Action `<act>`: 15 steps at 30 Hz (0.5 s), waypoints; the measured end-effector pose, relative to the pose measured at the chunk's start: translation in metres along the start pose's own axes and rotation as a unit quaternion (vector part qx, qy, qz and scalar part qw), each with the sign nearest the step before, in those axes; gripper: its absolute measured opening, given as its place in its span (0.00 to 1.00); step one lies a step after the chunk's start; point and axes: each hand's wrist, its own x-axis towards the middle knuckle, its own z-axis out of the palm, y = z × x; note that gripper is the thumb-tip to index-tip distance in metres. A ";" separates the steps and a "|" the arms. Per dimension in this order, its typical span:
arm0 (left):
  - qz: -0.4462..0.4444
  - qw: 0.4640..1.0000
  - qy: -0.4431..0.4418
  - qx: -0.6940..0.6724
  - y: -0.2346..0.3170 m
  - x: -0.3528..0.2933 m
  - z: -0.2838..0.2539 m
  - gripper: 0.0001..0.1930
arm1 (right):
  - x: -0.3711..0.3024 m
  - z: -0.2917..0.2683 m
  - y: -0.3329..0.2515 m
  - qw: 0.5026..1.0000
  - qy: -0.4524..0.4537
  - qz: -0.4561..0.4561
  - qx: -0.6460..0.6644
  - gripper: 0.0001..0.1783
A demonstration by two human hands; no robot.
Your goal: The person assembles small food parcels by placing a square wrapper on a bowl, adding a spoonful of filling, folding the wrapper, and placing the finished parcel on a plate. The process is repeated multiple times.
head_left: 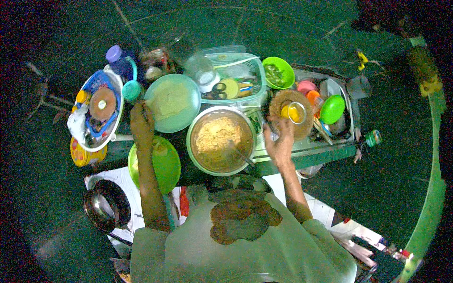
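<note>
My left hand [141, 121] is at the left rim of a round pale-blue plate [181, 101] with a thin flat sheet on it. Its fingers look curled in; what they hold, if anything, is hidden. My right hand [281, 140] reaches toward a small clear glass bowl [297, 113] with something yellow in it, on a round brown board [278, 101]. The right fingers are stretched, thumb apart, just below the bowl; contact is unclear. Between my hands stands a large bowl [190, 148] of crumbly pale-yellow mixture [217, 134], with a spoon handle [246, 159] leaning out.
Below the left forearm sits a lime-green bowl [172, 162]. A clear basket [257, 70] with scissors and utensils stands behind. A green bowl [285, 66] of chopped greens and a tray [351, 127] of cups are right. A white basin [118, 111] and dark pot [101, 207] are left.
</note>
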 end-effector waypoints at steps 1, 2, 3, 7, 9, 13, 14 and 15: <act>-0.016 1.000 0.014 0.012 0.002 0.000 0.000 0.14 | 0.002 -0.002 0.024 0.998 0.051 -0.005 -0.039 0.16; -0.032 0.999 0.028 0.023 0.005 0.003 0.000 0.15 | 0.002 -0.008 0.048 0.994 0.058 0.015 -0.087 0.20; 0.013 0.994 0.105 0.015 -0.006 0.002 0.007 0.16 | 0.003 -0.011 0.070 0.989 0.063 0.034 -0.129 0.25; -0.051 0.991 0.116 -0.046 0.029 0.001 -0.012 0.14 | 0.009 -0.026 0.122 0.966 -0.028 0.173 -0.192 0.39; -0.037 0.986 0.137 -0.085 0.068 0.003 -0.025 0.13 | 0.011 -0.025 0.139 0.961 -0.066 0.203 -0.173 0.43; -0.073 0.947 0.079 -0.302 0.125 -0.017 -0.018 0.11 | 0.018 -0.015 0.150 0.958 -0.090 0.199 -0.185 0.46; -0.144 0.944 0.033 -0.295 0.154 -0.021 -0.021 0.10 | 0.016 -0.013 0.156 0.957 -0.092 0.188 -0.201 0.46; -0.214 0.934 -0.014 -0.287 0.181 -0.023 -0.023 0.10 | 0.012 -0.010 0.165 0.955 -0.095 0.180 -0.216 0.46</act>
